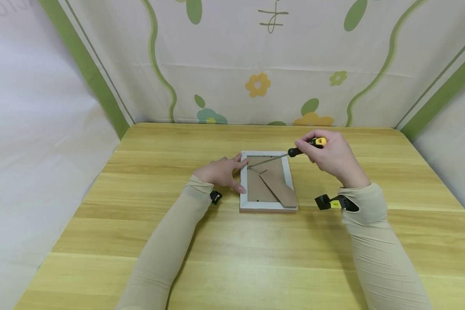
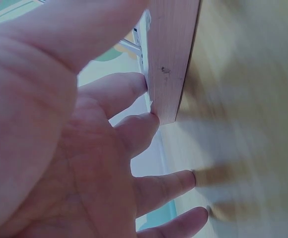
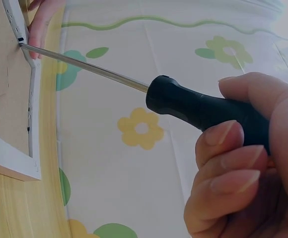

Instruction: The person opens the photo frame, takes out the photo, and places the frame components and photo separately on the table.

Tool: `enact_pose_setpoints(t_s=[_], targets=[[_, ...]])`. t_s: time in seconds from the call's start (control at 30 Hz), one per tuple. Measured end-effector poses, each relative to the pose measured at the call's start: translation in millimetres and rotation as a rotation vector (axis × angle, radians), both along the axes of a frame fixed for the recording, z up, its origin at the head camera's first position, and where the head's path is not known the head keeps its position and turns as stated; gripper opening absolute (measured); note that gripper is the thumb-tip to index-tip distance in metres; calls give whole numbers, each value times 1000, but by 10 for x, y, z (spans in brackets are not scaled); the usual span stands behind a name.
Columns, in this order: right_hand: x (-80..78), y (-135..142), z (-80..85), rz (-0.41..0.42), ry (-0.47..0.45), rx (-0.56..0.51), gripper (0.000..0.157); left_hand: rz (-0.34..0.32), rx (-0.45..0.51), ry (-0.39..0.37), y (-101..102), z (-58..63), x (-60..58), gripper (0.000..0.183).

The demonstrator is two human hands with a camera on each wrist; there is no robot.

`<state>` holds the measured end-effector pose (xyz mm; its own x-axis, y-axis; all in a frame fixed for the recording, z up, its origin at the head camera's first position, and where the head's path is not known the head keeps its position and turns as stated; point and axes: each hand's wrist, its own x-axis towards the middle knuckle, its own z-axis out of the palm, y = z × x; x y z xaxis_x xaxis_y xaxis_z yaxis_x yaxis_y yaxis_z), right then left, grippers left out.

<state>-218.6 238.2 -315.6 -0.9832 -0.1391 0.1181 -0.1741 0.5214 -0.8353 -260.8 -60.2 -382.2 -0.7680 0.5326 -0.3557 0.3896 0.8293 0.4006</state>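
Observation:
A picture frame (image 1: 268, 206) with white borders lies face down on the table, its brown backing board (image 1: 255, 185) and a slanted cardboard stand flap (image 1: 280, 189) facing up. My left hand (image 1: 222, 171) rests along the frame's left border with fingers spread. In the left wrist view, two fingertips touch the frame's side (image 2: 171, 64), while the other two reach down by the table. My right hand (image 1: 331, 156) grips a screwdriver (image 3: 198, 106) by its black and yellow handle. Its metal shaft slants down to the left, and the tip meets the backing's edge at the left border's inner side.
The wooden table (image 1: 232, 254) stretches around the frame on all sides. Behind it hangs a white cloth (image 1: 217, 51) printed with flowers and green vines. Black wrist straps (image 1: 348, 203) sit on both sleeves.

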Motion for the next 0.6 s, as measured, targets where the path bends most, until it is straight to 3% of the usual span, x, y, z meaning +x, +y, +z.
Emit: enact_pose_setpoints(t_s=[0.33,0.6], targets=[[8,-11,16,2,4,10,39,-3,5,0,7,12,-2,105],[15,-29,39,4,38,79,37,-9,9,0,48,-11,-7,105]])
